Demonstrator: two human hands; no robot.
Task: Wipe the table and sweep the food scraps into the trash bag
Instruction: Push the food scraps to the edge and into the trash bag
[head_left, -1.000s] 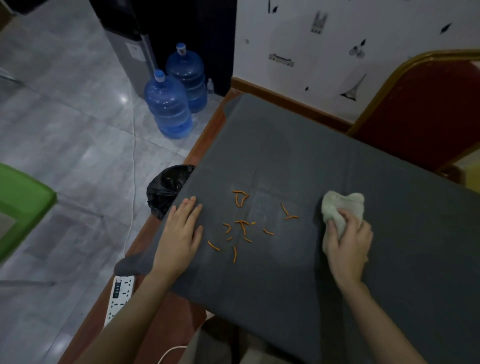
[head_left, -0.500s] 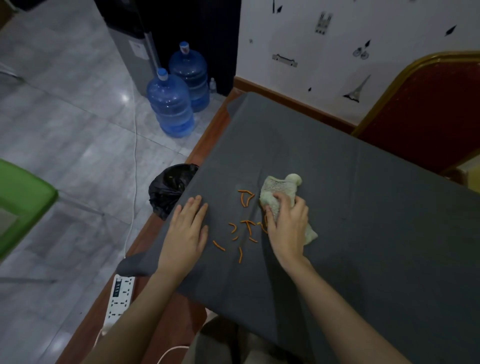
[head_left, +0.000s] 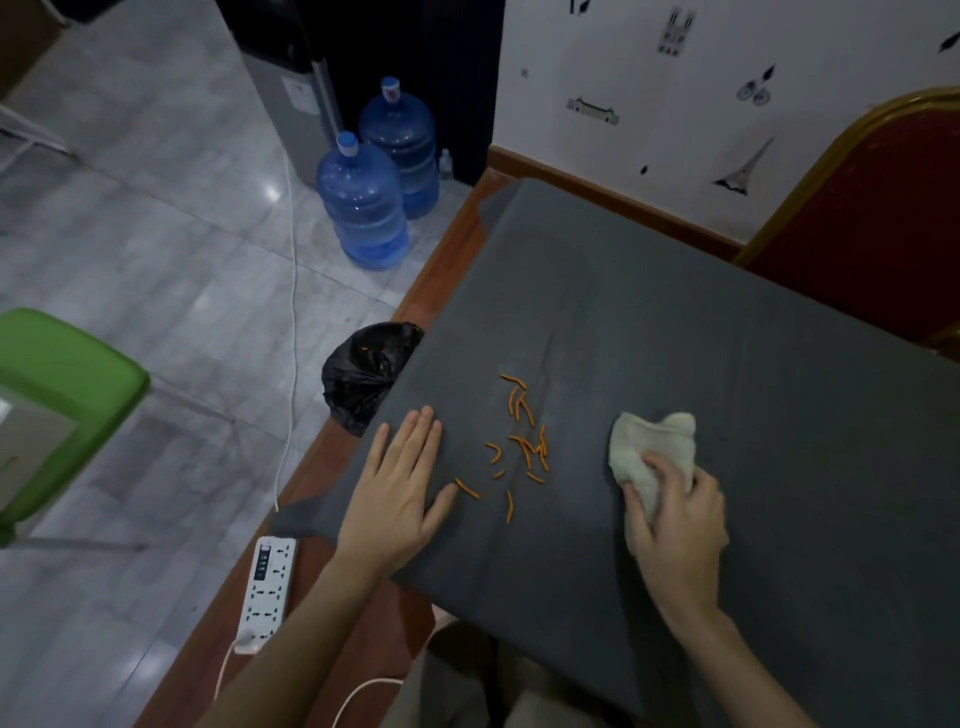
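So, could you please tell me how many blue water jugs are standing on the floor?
2: a nearer jug, and a second jug right behind it by the dark doorway.

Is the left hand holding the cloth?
No. The left hand lies flat and empty on the dark grey tablecloth; the pale crumpled cloth is gripped by the right hand.

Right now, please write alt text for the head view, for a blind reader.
A right hand presses a pale cloth onto a grey tablecloth, right of scattered orange food scraps. The left hand lies flat near the edge above a black trash bag.
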